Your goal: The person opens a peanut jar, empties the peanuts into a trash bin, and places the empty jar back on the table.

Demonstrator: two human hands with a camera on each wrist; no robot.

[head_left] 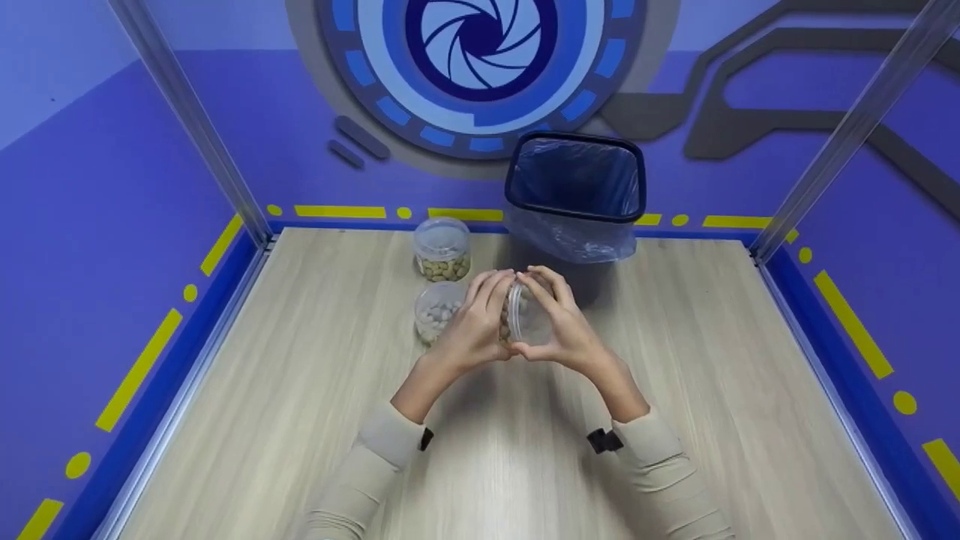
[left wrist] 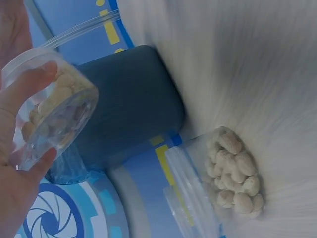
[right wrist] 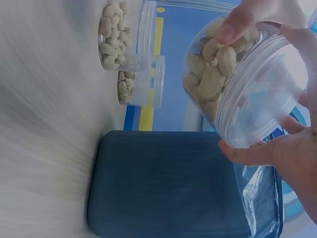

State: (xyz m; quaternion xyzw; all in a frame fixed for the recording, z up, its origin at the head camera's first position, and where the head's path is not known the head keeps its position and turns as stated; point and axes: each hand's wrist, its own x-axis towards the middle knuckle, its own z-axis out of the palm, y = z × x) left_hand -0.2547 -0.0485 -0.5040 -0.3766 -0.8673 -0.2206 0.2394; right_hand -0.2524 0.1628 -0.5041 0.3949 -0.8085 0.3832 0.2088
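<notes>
Above the wooden table (head_left: 675,442), both hands hold a clear plastic jar (right wrist: 203,84) of pale brown, nut-like pieces, tipped on its side. My left hand (head_left: 480,319) grips the jar's body, thumb and fingers spread around it. Around the rimmed end, my right hand (head_left: 562,322) curls its fingers and thumb on what looks like a clear lid (right wrist: 262,94). Whether lid and jar are apart cannot be told. Beside the left hand stands a jar of whitish pieces (head_left: 435,313), partly hidden by that hand; behind it is a jar of greenish-tan pieces (head_left: 442,251).
A dark bin (head_left: 641,180) with a clear plastic liner (head_left: 574,240) stands behind the hands at the back of the table. Blue printed walls (head_left: 97,225) and metal posts (head_left: 199,120) enclose the table at the back and sides.
</notes>
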